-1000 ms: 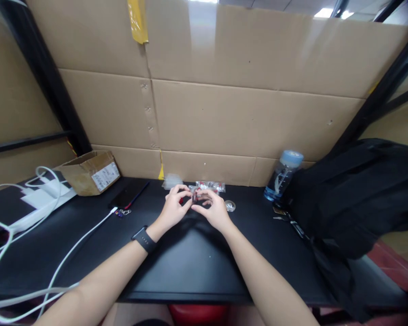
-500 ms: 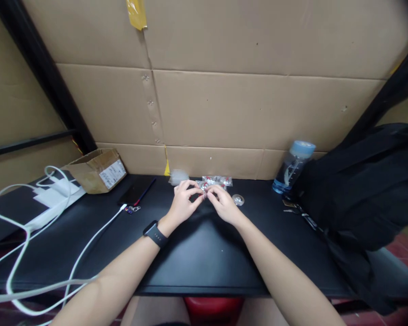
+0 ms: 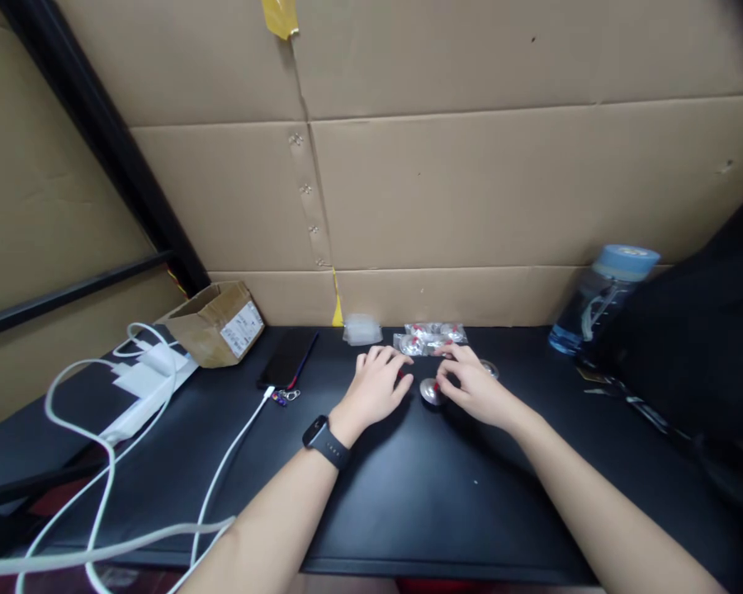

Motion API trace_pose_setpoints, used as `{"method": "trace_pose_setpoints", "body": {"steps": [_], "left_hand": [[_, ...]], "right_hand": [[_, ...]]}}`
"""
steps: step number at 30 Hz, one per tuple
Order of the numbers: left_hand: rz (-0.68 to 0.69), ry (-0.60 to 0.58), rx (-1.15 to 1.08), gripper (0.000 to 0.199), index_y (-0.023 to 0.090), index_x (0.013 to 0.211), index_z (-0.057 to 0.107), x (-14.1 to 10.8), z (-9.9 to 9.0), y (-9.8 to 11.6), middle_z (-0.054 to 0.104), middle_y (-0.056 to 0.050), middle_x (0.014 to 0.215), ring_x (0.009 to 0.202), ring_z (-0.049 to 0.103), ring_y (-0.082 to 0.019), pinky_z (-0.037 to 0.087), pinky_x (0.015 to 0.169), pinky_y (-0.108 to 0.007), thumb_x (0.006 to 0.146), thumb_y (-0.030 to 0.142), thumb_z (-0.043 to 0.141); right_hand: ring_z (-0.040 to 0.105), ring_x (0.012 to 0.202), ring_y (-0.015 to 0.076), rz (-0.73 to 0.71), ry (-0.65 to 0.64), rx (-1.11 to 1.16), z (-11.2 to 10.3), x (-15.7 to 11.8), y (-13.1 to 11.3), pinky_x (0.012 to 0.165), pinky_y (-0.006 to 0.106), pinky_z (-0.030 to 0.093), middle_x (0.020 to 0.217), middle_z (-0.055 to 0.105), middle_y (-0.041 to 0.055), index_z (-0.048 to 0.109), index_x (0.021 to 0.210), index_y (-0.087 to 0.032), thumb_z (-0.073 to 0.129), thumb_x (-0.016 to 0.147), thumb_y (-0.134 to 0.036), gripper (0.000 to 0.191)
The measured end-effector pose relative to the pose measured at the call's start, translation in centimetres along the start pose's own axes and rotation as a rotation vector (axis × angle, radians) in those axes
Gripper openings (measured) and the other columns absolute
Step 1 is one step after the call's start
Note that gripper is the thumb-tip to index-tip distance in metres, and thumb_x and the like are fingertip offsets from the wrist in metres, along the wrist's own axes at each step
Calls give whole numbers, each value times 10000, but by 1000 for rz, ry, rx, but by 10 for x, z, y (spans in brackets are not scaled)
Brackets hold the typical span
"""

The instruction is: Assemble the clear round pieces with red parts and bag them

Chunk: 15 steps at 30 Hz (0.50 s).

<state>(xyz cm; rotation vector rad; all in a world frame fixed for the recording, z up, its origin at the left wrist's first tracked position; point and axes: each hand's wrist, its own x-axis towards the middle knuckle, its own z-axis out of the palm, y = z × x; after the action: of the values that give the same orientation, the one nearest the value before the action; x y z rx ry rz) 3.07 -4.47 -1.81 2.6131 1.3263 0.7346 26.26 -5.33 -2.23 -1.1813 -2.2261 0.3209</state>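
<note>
One cardboard wall [image 3: 470,190] backs one black table [image 3: 409,503]. One black bag [image 3: 687,330] occupies the right end; one bottle [image 3: 594,305] leans beside it. One box [image 3: 207,334] stands at left. Two hands work at centre. The left hand [image 3: 375,388] has its fingers spread and curved; the right hand [image 3: 470,381] pinches the red centre of one silver disc [image 3: 429,393], located between both hands. One phone [image 3: 289,359] lies left. Behind the hands lie clear packets [image 3: 430,335], overlapping, count unclear. One round piece [image 3: 490,368] is partly hidden behind the right hand. One red bit [image 3: 400,375] shows at the left fingers; whether gripped cannot be told.
</note>
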Motion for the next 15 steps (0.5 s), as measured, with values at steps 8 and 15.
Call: {"method": "trace_pose_setpoints", "body": {"steps": [8,15], "left_hand": [[49,-77,108,200,256,1060,736,-6,-1,-10,718,-60,1051,1104,503,-270,335,857,-420,954,290,570],[15,-79,11,90,235,829,726,-3,2,-1,752,-19,901,1017,570,-234,324,875,-408,889,197,669]], "right_hand": [[618,1026,271,139,-50,-180,-22,-5,36,948,425,479,1112,664,96,685,959,-234,551,945,-404,217],[684,911,242,337,-117,-182,-41,-16,72,839,337,518,1040,716,88,682,1084,-202,700,779,-278,314]]}}
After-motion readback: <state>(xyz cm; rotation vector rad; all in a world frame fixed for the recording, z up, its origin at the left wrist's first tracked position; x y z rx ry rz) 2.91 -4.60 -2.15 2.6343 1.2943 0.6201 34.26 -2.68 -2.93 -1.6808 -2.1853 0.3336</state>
